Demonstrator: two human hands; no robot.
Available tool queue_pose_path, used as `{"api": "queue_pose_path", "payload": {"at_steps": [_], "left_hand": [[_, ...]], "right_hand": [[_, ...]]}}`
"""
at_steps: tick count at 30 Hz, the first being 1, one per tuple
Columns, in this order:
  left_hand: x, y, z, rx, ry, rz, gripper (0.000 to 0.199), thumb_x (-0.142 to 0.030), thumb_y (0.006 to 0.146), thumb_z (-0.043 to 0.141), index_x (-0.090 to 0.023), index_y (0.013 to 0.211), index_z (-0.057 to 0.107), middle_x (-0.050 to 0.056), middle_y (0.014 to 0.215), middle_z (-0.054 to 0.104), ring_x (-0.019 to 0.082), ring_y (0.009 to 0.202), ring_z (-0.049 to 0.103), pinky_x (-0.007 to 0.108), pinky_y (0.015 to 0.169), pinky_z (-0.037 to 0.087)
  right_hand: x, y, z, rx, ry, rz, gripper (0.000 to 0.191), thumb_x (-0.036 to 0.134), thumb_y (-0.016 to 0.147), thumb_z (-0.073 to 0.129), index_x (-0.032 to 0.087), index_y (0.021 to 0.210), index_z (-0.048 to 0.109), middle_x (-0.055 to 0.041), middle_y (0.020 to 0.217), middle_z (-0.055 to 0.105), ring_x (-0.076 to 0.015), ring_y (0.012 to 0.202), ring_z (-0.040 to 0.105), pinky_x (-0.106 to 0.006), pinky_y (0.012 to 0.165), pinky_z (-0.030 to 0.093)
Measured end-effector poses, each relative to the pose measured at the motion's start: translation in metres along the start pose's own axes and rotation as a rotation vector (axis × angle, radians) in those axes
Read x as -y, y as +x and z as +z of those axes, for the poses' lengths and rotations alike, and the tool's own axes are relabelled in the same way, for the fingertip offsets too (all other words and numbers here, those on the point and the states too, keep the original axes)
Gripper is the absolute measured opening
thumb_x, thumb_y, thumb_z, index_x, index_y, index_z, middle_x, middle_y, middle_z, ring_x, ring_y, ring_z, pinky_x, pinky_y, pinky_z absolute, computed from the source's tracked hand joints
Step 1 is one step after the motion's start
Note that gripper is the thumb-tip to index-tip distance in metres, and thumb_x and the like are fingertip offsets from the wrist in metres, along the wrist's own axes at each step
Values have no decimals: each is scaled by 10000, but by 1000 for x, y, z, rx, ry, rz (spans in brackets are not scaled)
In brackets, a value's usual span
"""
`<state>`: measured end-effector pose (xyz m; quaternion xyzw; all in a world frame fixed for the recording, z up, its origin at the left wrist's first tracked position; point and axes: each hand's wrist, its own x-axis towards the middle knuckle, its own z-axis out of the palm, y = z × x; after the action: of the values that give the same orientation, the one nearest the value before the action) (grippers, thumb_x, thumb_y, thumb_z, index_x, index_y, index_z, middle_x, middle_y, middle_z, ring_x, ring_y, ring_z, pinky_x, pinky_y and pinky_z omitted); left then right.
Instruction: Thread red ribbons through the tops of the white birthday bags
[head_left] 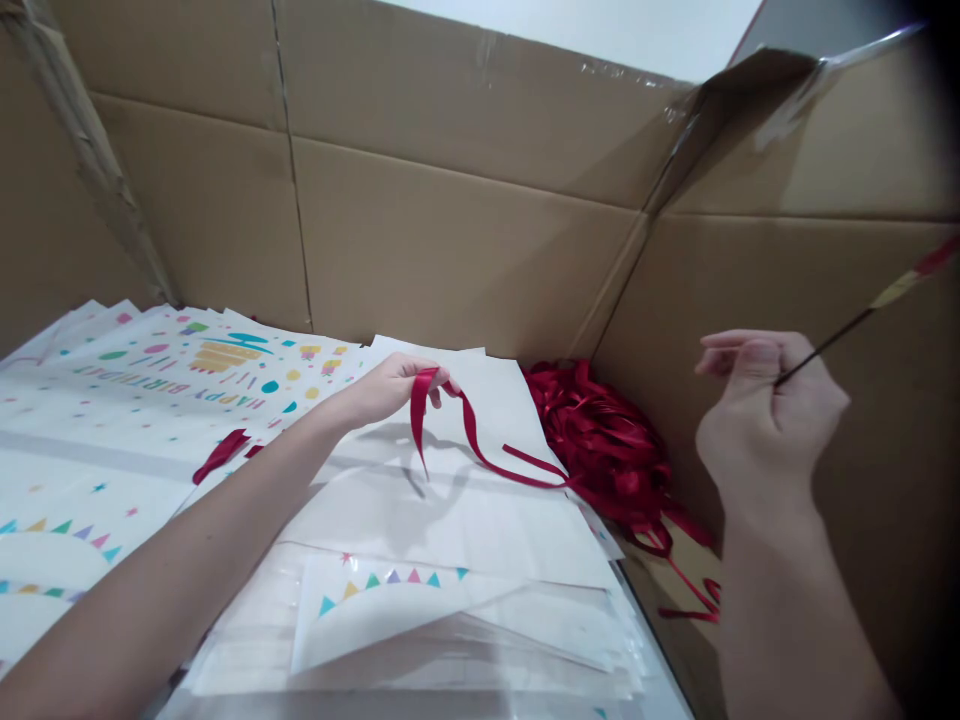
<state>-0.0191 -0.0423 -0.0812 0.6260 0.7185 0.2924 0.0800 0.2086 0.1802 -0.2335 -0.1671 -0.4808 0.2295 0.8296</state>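
Observation:
My left hand (396,388) is closed on a dark red ribbon (418,408) above the white paper stack. One cut end hangs down, while the rest runs right into a tangled ribbon pile (604,440). On the right, my right hand (772,410) is raised with its fingers curled. Between its thumb and fingers rests a thin dark rod with a yellow and red end (892,292), pointing up and right; its exact kind is unclear. A short dark red ribbon piece (220,455) lies left of my left forearm.
Tall cardboard walls (465,220) enclose the back and sides. White printed sheets (150,390) with birthday lettering and bunting cover the left. Clear plastic sleeves (465,640) lie stacked in front. Loose ribbon strands (686,613) trail down at the right.

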Motion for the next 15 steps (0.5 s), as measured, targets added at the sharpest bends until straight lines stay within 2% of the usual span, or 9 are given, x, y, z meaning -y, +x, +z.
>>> {"api": "queue_pose_path", "payload": {"at_steps": [3, 5, 6, 8, 10, 13, 15], "left_hand": [[3, 0, 4, -43, 115, 39, 458, -531, 994, 518, -158, 868, 751, 92, 964, 744, 181, 855, 640, 326, 806, 501], [6, 0, 5, -54, 142, 47, 370, -484, 977, 558, -164, 918, 735, 86, 990, 738, 181, 872, 633, 317, 813, 490], [7, -1, 6, -43, 141, 47, 332, -459, 971, 567, -170, 971, 730, 81, 980, 736, 176, 859, 629, 309, 799, 486], [5, -1, 10, 15, 108, 28, 310, -426, 977, 545, -177, 1073, 703, 73, 939, 729, 171, 828, 629, 291, 748, 482], [-1, -3, 16, 88, 90, -24, 297, -393, 988, 501, -177, 1072, 686, 61, 876, 712, 167, 782, 626, 282, 704, 475], [-14, -8, 29, 157, 154, -59, 284, -335, 990, 438, -179, 933, 669, 43, 838, 678, 160, 741, 598, 279, 692, 463], [-21, -12, 38, 176, 242, -45, 316, -327, 993, 403, -184, 832, 635, 32, 812, 653, 153, 704, 557, 278, 676, 441]], "right_hand": [[5, -3, -10, -68, -149, -27, 403, 475, 1078, 375, 229, 1010, 686, -30, 671, 551, -231, 629, 589, -369, 630, 437], [5, -5, -13, -85, -247, -108, 380, 436, 1074, 390, 215, 1040, 697, -28, 673, 567, -213, 594, 584, -345, 596, 424], [6, -7, -14, -51, -272, -151, 359, 418, 1065, 416, 210, 1029, 706, -27, 673, 587, -199, 574, 580, -331, 579, 419], [8, -12, -10, 140, -241, -191, 312, 398, 1042, 474, 211, 1000, 721, -26, 685, 642, -176, 546, 581, -304, 555, 418], [14, -20, 1, 443, -134, -170, 272, 399, 1026, 518, 225, 1039, 726, -32, 739, 700, -175, 575, 619, -293, 570, 444], [26, -42, 25, 858, 6, -134, 290, 398, 1024, 544, 225, 1199, 697, -42, 782, 731, -193, 638, 660, -297, 615, 471], [32, -60, 40, 995, 75, -120, 333, 356, 1035, 525, 211, 1309, 649, -43, 790, 730, -190, 637, 646, -296, 617, 464]]}}
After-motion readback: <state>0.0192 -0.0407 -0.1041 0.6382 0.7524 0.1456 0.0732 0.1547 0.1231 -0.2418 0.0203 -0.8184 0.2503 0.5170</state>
